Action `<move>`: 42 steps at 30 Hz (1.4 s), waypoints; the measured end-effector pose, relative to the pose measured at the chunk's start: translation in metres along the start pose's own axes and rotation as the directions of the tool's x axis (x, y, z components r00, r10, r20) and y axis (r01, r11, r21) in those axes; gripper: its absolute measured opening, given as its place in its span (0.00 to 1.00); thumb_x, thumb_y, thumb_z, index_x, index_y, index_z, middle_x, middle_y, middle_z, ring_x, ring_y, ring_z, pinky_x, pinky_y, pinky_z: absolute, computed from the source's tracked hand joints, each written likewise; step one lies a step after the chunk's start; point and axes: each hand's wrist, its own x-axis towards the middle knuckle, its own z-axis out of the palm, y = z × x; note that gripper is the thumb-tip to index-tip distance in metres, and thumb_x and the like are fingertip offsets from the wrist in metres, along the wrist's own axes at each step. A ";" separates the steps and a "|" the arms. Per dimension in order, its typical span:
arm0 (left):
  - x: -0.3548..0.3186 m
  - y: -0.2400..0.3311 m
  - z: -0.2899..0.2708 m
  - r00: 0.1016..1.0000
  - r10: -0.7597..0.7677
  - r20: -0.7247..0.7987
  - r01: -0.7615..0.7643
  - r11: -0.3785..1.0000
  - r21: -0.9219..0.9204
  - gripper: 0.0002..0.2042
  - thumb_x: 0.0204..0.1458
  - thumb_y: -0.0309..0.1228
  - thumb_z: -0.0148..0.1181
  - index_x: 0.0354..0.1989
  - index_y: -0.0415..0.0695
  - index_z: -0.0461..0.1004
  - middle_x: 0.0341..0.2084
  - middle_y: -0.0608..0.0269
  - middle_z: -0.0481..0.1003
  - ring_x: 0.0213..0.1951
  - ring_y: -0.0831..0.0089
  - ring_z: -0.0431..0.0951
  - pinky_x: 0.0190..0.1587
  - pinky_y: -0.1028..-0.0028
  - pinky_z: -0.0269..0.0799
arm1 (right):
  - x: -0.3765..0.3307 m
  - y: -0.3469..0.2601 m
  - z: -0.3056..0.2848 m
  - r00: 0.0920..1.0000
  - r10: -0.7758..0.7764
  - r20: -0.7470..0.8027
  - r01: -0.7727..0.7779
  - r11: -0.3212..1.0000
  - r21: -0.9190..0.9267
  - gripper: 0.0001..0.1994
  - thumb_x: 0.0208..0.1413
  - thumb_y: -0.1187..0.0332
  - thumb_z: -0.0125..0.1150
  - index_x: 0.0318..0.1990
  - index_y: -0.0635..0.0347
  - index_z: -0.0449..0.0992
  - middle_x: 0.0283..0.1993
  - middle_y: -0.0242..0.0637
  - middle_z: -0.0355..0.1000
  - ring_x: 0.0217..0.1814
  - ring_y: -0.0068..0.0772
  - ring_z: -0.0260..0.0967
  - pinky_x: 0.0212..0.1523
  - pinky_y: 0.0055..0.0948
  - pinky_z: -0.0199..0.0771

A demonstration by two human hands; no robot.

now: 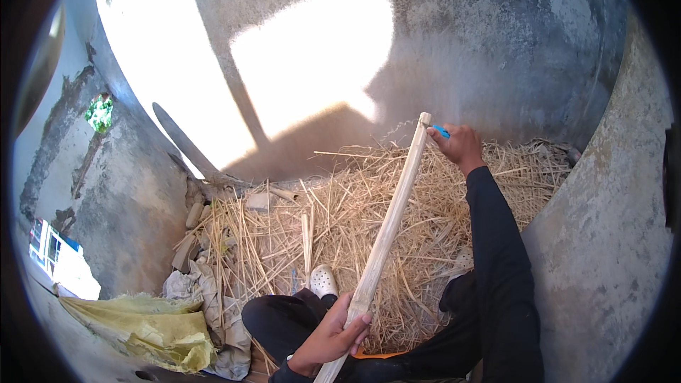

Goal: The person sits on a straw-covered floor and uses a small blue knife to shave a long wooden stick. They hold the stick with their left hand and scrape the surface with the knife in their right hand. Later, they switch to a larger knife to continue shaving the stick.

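A long pale peeled stick [389, 227] runs from the lower middle up to the upper centre, tilted to the right. My left hand [333, 337] grips its lower part near my knee. At the stick's top end my right hand [460, 145] is closed around a small blue-handled tool [441, 130], with the tool touching the stick's tip. My right arm wears a black sleeve. I am seated, with dark trousers and a white clog [324, 281] showing below.
Dry straw [340, 227] is heaped on the floor ahead. Grey plastered walls [496, 42] rise behind and at the right. Sunlight patches fall on the wall. Crumpled yellow and white sacks [159, 323] lie at the lower left, with rubble beside them.
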 end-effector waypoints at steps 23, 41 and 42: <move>0.005 -0.001 -0.034 0.990 0.098 -0.104 -0.114 0.981 -0.158 0.16 0.61 0.31 0.50 0.54 0.38 0.60 0.22 0.65 0.68 0.20 0.81 0.68 0.24 0.83 0.66 | -0.132 -0.143 -0.038 0.878 -0.378 0.292 0.202 0.848 0.490 0.33 0.51 0.34 0.52 0.13 0.56 0.66 0.11 0.36 0.61 0.13 0.40 0.62 0.17 0.37 0.60; 0.015 -0.025 -0.034 0.992 0.094 -0.086 -0.103 0.989 -0.102 0.11 0.63 0.34 0.47 0.47 0.40 0.61 0.22 0.65 0.68 0.19 0.80 0.68 0.22 0.82 0.65 | -0.117 -0.127 -0.030 0.913 -0.232 0.336 0.146 0.954 0.262 0.31 0.52 0.34 0.50 0.16 0.54 0.73 0.12 0.38 0.65 0.14 0.44 0.66 0.17 0.39 0.64; 0.017 -0.028 -0.038 0.994 0.081 -0.078 -0.090 0.990 -0.110 0.11 0.63 0.34 0.47 0.46 0.40 0.62 0.22 0.65 0.69 0.19 0.79 0.69 0.22 0.81 0.66 | -0.115 -0.127 -0.030 0.902 -0.257 0.348 0.164 0.947 0.275 0.32 0.52 0.33 0.49 0.17 0.54 0.73 0.12 0.38 0.65 0.14 0.43 0.67 0.18 0.40 0.65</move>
